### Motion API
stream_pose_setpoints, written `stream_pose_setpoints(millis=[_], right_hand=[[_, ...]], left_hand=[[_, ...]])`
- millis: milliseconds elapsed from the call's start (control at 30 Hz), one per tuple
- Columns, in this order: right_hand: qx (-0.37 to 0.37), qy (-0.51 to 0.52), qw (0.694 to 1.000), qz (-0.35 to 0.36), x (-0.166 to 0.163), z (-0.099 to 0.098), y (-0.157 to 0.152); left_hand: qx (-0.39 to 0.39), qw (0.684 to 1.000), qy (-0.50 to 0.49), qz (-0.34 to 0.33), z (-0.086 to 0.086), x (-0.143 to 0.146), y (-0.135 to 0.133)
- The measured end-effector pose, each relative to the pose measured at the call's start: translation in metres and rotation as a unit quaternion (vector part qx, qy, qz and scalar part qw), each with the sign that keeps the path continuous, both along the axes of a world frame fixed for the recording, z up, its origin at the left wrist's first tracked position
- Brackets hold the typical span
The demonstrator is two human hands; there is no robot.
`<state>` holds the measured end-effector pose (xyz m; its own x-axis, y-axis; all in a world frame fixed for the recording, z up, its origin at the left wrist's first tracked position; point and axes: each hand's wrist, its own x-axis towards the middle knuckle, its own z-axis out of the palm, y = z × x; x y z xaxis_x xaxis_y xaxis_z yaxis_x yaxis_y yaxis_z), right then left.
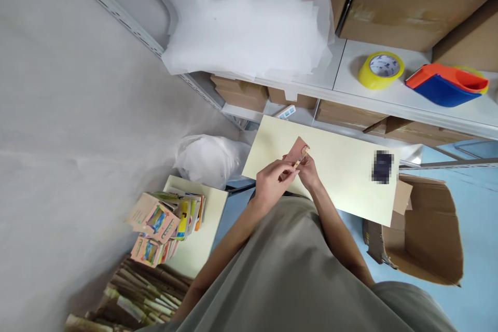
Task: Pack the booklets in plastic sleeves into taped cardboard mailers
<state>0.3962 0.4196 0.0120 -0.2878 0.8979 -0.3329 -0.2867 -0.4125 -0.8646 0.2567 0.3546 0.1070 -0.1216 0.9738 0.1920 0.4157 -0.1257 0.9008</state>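
Observation:
Above the cream tabletop (334, 176), I hold a small flat pinkish card packet (296, 149) in both hands. My left hand (274, 181) is closed at its lower left, with fingertips on a narrow pale strip that has small marks. Around the lower right edge of the packet, my right hand (308, 170) is closed, its thumb near the upper right corner. Too little of the packet shows to tell whether it is a book or a box. A blurred-out dark patch (382, 167) lies at the tabletop's right end.
A shelf ahead bears clear plastic sleeves (249, 31), yellow tape (380, 70) and an orange-and-blue tape dispenser (447, 84). Stacked books (159, 223) lie on a side table (194, 254) at left, near a white plastic bag (210, 161). An open carton (431, 228) stands right.

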Motion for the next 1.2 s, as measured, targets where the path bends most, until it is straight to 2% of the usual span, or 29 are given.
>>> stream_pose_setpoints(millis=[200, 300, 367, 533, 667, 767, 867, 967, 1100, 1200], right_hand=[[-0.027, 0.001, 1.0, 0.01, 0.006, -0.01, -0.004], [-0.037, 0.001, 0.999, 0.024, 0.007, -0.025, -0.004], [-0.054, 0.001, 0.998, 0.027, 0.007, -0.039, -0.004], [-0.121, -0.026, 0.992, 0.013, -0.001, -0.077, -0.01], [-0.156, -0.06, 0.986, 0.0, -0.017, -0.102, -0.023], [-0.169, -0.089, 0.981, -0.023, -0.033, -0.118, -0.024], [-0.18, -0.111, 0.976, -0.046, -0.049, -0.133, -0.01], [-0.188, -0.126, 0.971, -0.075, -0.062, -0.141, 0.015], [-0.171, -0.142, 0.969, -0.107, -0.077, -0.14, 0.053], [-0.136, -0.154, 0.972, -0.116, -0.087, -0.133, 0.076]], left_hand=[[-0.046, 0.998, 0.031, 0.004, -0.007, 0.009, -0.002], [-0.085, 0.996, 0.002, 0.032, -0.015, 0.005, -0.002], [-0.127, 0.989, -0.035, 0.068, -0.027, -0.003, -0.001], [-0.23, 0.95, -0.136, 0.161, -0.081, -0.043, 0.004], [-0.292, 0.923, -0.176, 0.178, -0.129, -0.077, 0.005], [-0.323, 0.914, -0.165, 0.182, -0.159, -0.097, 0.01], [-0.34, 0.914, -0.135, 0.172, -0.181, -0.115, 0.024], [-0.353, 0.916, -0.125, 0.144, -0.197, -0.131, 0.05], [-0.327, 0.932, -0.128, 0.088, -0.206, -0.15, 0.092], [-0.311, 0.94, -0.12, 0.075, -0.206, -0.163, 0.122]])
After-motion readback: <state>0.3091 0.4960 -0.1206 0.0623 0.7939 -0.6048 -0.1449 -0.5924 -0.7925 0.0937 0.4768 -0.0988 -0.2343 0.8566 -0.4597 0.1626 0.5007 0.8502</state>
